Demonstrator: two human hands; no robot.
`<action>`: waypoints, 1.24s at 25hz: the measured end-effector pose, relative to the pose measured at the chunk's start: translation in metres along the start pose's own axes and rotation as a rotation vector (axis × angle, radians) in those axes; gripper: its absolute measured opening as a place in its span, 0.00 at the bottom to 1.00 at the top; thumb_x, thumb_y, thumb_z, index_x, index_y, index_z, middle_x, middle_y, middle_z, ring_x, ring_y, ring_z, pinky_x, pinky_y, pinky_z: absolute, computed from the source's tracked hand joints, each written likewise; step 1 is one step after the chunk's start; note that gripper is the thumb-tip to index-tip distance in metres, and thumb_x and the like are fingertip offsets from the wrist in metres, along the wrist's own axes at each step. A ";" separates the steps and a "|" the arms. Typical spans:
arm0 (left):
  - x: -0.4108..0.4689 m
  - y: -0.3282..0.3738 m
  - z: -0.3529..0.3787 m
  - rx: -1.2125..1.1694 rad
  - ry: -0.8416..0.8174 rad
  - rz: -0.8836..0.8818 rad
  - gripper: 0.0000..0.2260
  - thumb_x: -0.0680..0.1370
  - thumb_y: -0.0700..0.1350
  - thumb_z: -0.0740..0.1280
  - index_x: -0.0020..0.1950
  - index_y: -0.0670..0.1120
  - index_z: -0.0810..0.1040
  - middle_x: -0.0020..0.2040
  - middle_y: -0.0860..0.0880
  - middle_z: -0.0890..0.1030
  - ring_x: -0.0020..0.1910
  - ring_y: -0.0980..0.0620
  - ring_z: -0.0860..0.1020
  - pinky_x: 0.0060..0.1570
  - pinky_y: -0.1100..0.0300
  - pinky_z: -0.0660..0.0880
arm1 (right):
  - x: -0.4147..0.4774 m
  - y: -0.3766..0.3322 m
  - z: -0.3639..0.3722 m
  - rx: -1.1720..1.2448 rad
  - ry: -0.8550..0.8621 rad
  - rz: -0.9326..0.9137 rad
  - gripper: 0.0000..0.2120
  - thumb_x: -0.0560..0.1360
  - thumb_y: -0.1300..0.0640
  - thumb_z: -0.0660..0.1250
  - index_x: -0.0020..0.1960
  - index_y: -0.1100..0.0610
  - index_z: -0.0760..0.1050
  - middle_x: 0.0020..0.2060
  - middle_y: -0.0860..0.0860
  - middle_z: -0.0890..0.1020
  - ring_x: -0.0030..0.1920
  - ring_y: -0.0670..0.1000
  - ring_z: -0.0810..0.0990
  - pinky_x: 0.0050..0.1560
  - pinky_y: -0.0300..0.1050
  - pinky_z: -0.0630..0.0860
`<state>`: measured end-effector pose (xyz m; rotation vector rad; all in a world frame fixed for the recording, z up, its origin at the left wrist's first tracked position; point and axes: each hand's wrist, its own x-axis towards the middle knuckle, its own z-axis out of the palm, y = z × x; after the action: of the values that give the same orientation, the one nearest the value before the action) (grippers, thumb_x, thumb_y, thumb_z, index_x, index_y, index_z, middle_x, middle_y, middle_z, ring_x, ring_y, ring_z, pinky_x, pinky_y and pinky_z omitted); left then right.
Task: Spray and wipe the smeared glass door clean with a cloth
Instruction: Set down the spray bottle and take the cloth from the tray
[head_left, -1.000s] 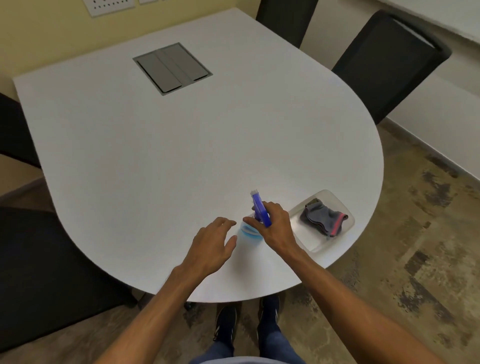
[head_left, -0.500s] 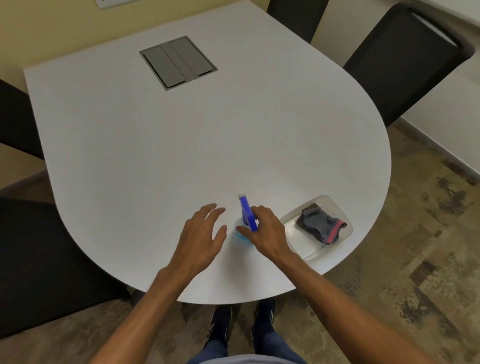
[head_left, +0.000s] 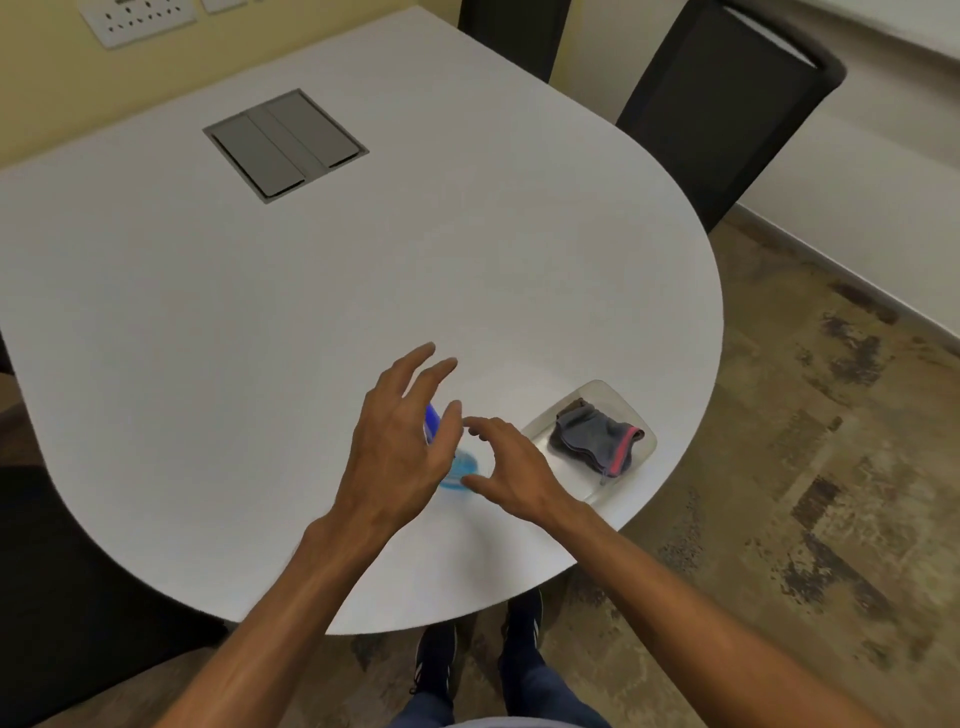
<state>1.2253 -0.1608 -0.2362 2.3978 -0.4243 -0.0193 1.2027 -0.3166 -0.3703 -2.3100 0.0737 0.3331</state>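
Low, centre frame: left hand (head_left: 400, 447) spread and holding nothing over the blue spray bottle (head_left: 461, 469) standing on the white bench (head_left: 260, 338), right hand (head_left: 514, 467) loosely curved just right of it, not gripping; folded grey cloth (head_left: 597, 441) lies in a clear tray (head_left: 597, 392) at lower right.

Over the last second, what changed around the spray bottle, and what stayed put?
The right hand let go of the spray bottle and now lies open just right of it. The left hand moved right, over the bottle, fingers spread; no grip shows yet. The bottle stands where it was on the table, and the cloth stays in its tray.
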 end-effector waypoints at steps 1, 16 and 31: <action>0.004 0.008 0.006 -0.001 0.006 0.028 0.21 0.80 0.47 0.69 0.73 0.48 0.74 0.77 0.46 0.70 0.74 0.45 0.71 0.70 0.52 0.68 | -0.002 0.005 -0.004 0.005 -0.002 -0.003 0.33 0.76 0.51 0.76 0.76 0.48 0.66 0.73 0.50 0.73 0.70 0.52 0.74 0.69 0.48 0.74; 0.019 -0.013 0.200 0.401 -0.692 -0.106 0.54 0.73 0.67 0.70 0.82 0.47 0.37 0.83 0.42 0.37 0.82 0.41 0.39 0.81 0.44 0.46 | 0.007 0.150 -0.066 -0.437 0.071 0.291 0.26 0.77 0.50 0.73 0.71 0.58 0.71 0.68 0.57 0.77 0.65 0.58 0.76 0.65 0.52 0.75; 0.016 -0.031 0.264 0.468 -0.561 -0.161 0.68 0.62 0.80 0.65 0.74 0.47 0.20 0.81 0.37 0.34 0.81 0.37 0.35 0.76 0.39 0.35 | 0.040 0.162 -0.046 -0.755 -0.119 0.099 0.15 0.81 0.63 0.65 0.68 0.63 0.72 0.62 0.61 0.81 0.58 0.59 0.83 0.48 0.45 0.77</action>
<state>1.2162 -0.3120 -0.4558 2.8659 -0.5309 -0.7534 1.2258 -0.4598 -0.4646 -3.0288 -0.0006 0.6324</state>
